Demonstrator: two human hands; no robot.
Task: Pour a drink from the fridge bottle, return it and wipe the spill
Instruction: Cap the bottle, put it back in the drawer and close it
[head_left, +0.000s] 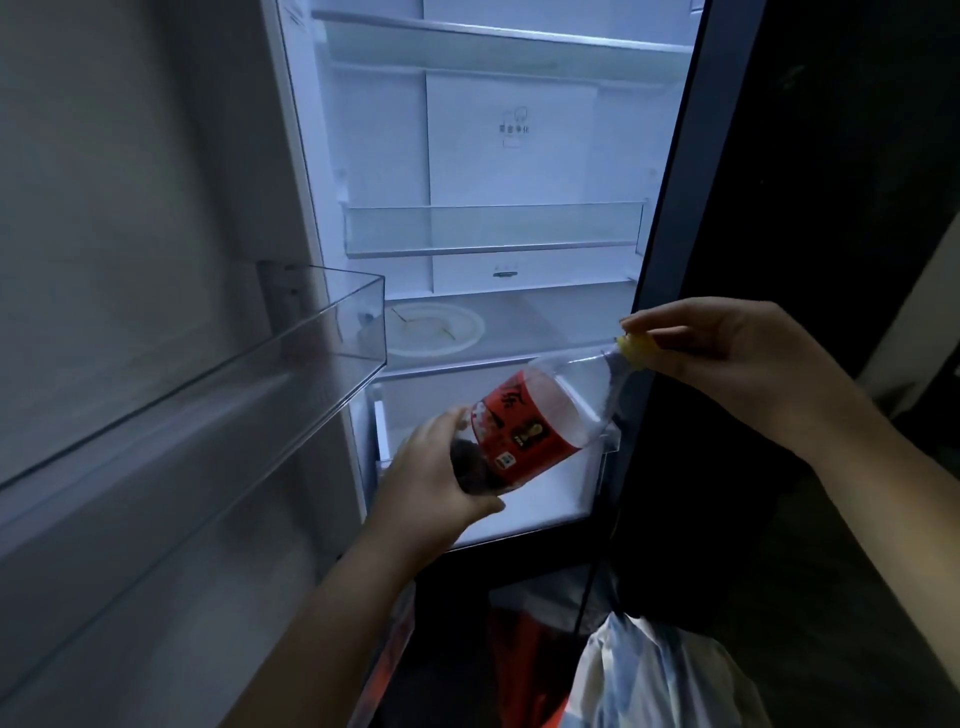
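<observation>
A clear plastic bottle (540, 415) with a red label and a little dark drink at its bottom lies tilted in front of the open fridge (488, 156), neck up to the right. My left hand (441, 467) grips its base. My right hand (727, 348) pinches the yellow cap (636, 351) at the neck. The bottle hangs in front of the fridge's lower compartment.
The fridge door (130, 260) stands open on the left with a clear door bin (291, 353) jutting out. A white plate (436, 327) sits on a lower shelf. Glass shelves are above. Plastic bags (639, 675) lie on the floor below. A dark panel rises on the right.
</observation>
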